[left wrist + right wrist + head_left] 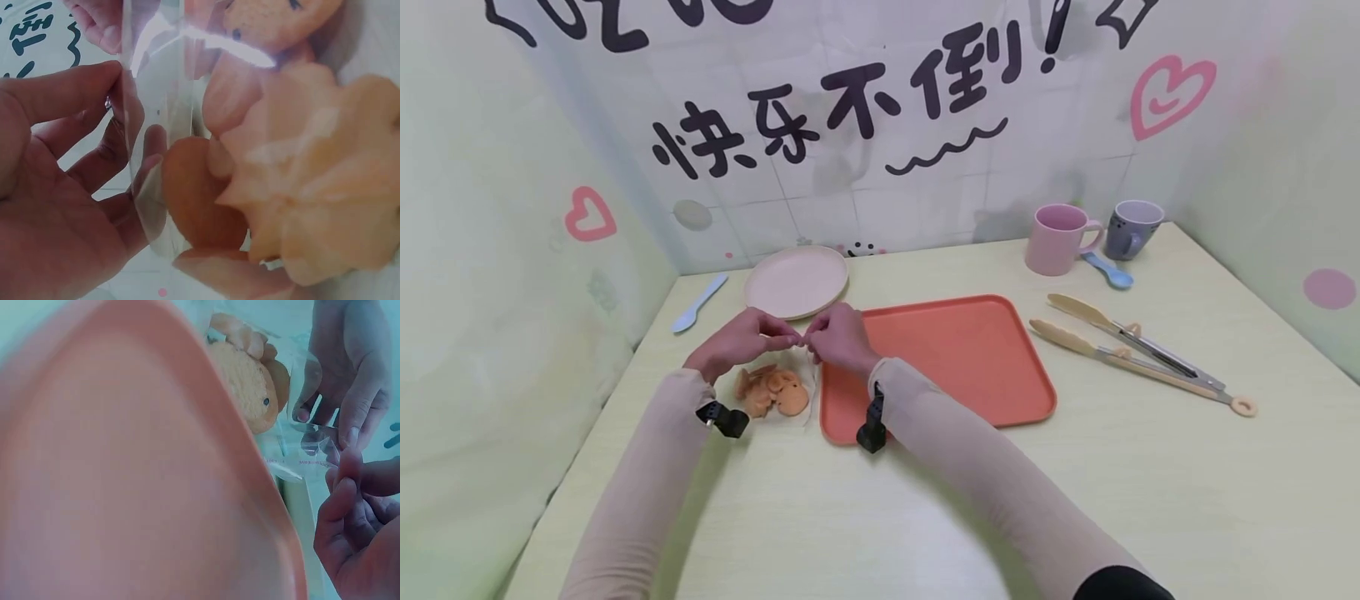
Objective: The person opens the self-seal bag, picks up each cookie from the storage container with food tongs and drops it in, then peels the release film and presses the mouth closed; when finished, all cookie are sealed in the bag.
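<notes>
A clear plastic bag point(305, 450) of cookies lies beside the tray on the left. Through its film show several cookies point(790, 398), among them a scalloped one point(312, 194) and round ones with dark specks. My left hand point(739, 342) pinches the far edge of the bag between thumb and fingertips. Close against it, my right hand point(844, 340) pinches the same edge, thumb on forefinger, as the right wrist view shows. The two hands' fingertips meet at the bag's edge, and the film between them is creased.
An orange tray point(943, 358) lies right of the bag, under my right wrist. Behind the hands is a pink plate point(797, 279), with a blue spoon point(700, 304) to its left. Tongs point(1138, 358), a pink mug point(1055, 242), a purple mug point(1131, 232) and another spoon point(1108, 272) are right.
</notes>
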The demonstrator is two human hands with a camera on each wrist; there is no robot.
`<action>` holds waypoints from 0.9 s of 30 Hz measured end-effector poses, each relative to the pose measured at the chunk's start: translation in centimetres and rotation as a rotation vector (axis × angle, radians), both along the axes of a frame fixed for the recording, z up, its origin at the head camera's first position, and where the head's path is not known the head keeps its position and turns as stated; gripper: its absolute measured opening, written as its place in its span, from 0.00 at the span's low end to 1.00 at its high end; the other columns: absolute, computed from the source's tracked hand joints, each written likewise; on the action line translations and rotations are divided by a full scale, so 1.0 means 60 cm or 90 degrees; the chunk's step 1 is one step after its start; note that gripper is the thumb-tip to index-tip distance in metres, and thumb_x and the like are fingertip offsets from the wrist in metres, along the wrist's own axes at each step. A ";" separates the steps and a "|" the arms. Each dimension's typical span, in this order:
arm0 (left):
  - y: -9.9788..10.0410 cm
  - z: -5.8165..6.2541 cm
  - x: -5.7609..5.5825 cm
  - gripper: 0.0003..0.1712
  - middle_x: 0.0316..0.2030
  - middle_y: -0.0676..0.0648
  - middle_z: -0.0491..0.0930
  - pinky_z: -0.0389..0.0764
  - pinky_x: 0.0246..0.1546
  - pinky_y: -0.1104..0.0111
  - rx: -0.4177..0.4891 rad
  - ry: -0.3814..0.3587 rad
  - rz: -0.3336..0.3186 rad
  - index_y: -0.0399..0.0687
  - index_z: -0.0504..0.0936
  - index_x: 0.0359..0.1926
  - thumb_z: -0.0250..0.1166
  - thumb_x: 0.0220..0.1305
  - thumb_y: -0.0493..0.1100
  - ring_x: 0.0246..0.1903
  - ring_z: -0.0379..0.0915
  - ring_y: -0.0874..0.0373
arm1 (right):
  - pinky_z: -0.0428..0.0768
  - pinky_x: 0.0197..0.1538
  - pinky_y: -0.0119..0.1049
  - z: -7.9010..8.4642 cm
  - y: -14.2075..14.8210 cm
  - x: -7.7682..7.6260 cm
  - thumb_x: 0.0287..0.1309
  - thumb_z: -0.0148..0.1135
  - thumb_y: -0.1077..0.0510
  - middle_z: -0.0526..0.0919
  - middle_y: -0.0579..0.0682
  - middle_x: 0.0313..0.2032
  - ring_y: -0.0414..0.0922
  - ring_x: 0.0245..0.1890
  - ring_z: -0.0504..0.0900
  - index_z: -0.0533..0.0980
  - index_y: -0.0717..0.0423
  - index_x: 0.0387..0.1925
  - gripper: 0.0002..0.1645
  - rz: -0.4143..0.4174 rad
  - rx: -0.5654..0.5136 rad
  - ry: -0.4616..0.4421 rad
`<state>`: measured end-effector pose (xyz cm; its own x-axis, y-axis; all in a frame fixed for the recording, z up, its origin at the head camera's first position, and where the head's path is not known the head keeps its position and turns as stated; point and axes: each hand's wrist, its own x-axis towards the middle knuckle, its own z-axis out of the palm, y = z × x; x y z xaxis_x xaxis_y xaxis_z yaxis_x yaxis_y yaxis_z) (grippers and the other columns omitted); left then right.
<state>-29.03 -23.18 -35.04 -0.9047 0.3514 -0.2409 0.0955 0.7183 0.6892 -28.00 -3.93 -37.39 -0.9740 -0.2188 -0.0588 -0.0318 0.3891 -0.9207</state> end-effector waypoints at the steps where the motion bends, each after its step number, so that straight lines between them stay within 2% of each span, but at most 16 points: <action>1: 0.000 -0.001 -0.001 0.14 0.50 0.40 0.86 0.72 0.65 0.46 -0.004 0.000 0.002 0.41 0.86 0.51 0.61 0.72 0.43 0.55 0.76 0.48 | 0.75 0.22 0.28 -0.001 0.001 0.000 0.64 0.65 0.62 0.84 0.51 0.22 0.44 0.20 0.84 0.85 0.56 0.28 0.09 -0.010 -0.013 -0.013; 6: 0.007 -0.004 -0.010 0.14 0.48 0.42 0.87 0.75 0.64 0.49 -0.009 0.007 -0.004 0.41 0.87 0.50 0.60 0.73 0.42 0.54 0.78 0.48 | 0.77 0.22 0.27 -0.002 0.009 0.004 0.63 0.63 0.66 0.82 0.50 0.20 0.43 0.20 0.85 0.85 0.59 0.29 0.08 -0.055 -0.050 -0.044; 9: 0.004 -0.003 -0.013 0.14 0.50 0.42 0.86 0.77 0.61 0.53 -0.013 0.015 0.000 0.41 0.86 0.51 0.58 0.74 0.43 0.54 0.78 0.48 | 0.80 0.25 0.29 0.000 0.013 0.007 0.63 0.62 0.66 0.83 0.51 0.22 0.44 0.21 0.85 0.85 0.60 0.31 0.08 -0.057 -0.059 -0.048; 15: -0.029 -0.007 -0.010 0.16 0.54 0.41 0.84 0.74 0.46 0.65 -0.030 0.012 0.069 0.43 0.84 0.55 0.57 0.75 0.46 0.46 0.73 0.51 | 0.77 0.24 0.28 0.004 0.034 0.020 0.66 0.61 0.63 0.85 0.57 0.24 0.47 0.24 0.85 0.84 0.62 0.33 0.09 0.021 -0.008 -0.015; 19: -0.036 -0.013 -0.011 0.17 0.53 0.42 0.83 0.71 0.40 0.67 -0.015 0.009 0.082 0.45 0.83 0.56 0.58 0.75 0.48 0.43 0.69 0.51 | 0.74 0.28 0.28 0.011 0.065 0.033 0.68 0.59 0.63 0.83 0.57 0.24 0.44 0.24 0.80 0.83 0.63 0.33 0.10 0.075 0.030 0.011; 23: -0.038 -0.014 -0.011 0.17 0.55 0.40 0.82 0.74 0.47 0.65 0.007 0.016 0.088 0.44 0.82 0.56 0.56 0.76 0.47 0.49 0.71 0.49 | 0.75 0.29 0.30 0.023 0.097 0.053 0.67 0.60 0.63 0.84 0.58 0.28 0.43 0.24 0.79 0.83 0.63 0.35 0.09 0.120 0.060 0.034; 27: -0.049 -0.010 -0.004 0.20 0.58 0.38 0.79 0.75 0.55 0.59 0.028 0.025 0.100 0.41 0.79 0.59 0.55 0.77 0.48 0.57 0.72 0.46 | 0.77 0.28 0.31 0.034 0.122 0.074 0.66 0.62 0.64 0.84 0.63 0.32 0.48 0.24 0.81 0.83 0.64 0.36 0.06 0.146 0.045 0.052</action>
